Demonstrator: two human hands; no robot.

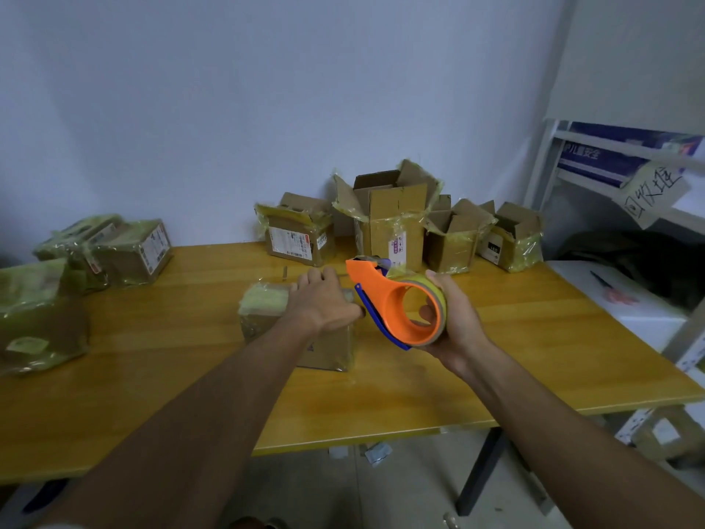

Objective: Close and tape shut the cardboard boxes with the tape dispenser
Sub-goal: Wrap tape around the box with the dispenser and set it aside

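My two forearms are bare, no sleeves reaching them. My left hand and right hand wear no gloves, rings or watch.

Bare yellow wooden tabletop lies open from four through eight o'clock of the small taped cardboard box at the middle. At twelve o'clock a row of open-flapped cardboard boxes walls off the back edge. Taped boxes crowd nine to ten o'clock. A white metal shelf rack stands at two o'clock.
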